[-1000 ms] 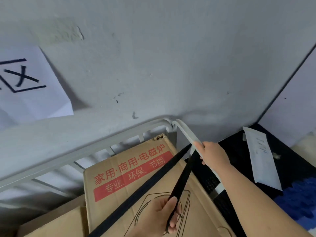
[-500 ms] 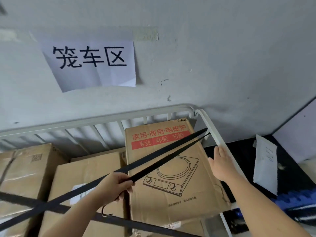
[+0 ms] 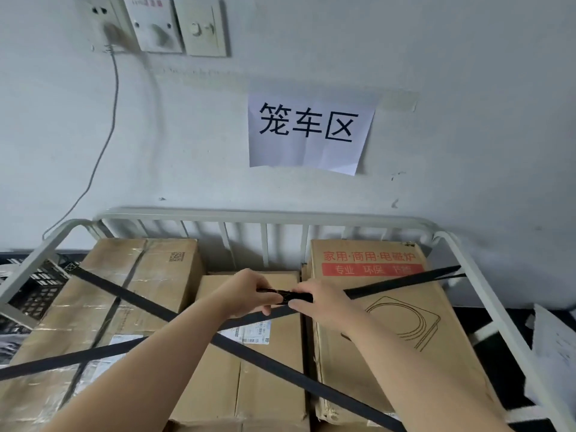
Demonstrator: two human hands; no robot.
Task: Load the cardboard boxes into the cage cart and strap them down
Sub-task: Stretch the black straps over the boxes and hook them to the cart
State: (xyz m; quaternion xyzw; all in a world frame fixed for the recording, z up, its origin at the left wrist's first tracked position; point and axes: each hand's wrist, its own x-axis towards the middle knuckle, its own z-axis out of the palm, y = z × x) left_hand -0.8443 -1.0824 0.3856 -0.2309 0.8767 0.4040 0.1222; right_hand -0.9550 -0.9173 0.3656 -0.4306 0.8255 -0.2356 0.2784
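Head view: cage cart (image 3: 265, 213) holding three cardboard boxes (image 3: 402, 335), black straps (image 3: 131, 296) crossed over their tops.
Left hand (image 3: 246, 296) and right hand (image 3: 324, 304) meet at centre, fingers clenched on the black straps; one runs toward 2 o'clock. Paper sign (image 3: 308, 132) at 12 o'clock.

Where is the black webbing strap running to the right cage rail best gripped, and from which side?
Probably mid-span, from above, right of where the left hand and right hand pinch the black webbing strap. There it runs flat and straight over the printed cardboard box, so thumb and fingers can close across its width; the white metal cage rail crowds its far end.
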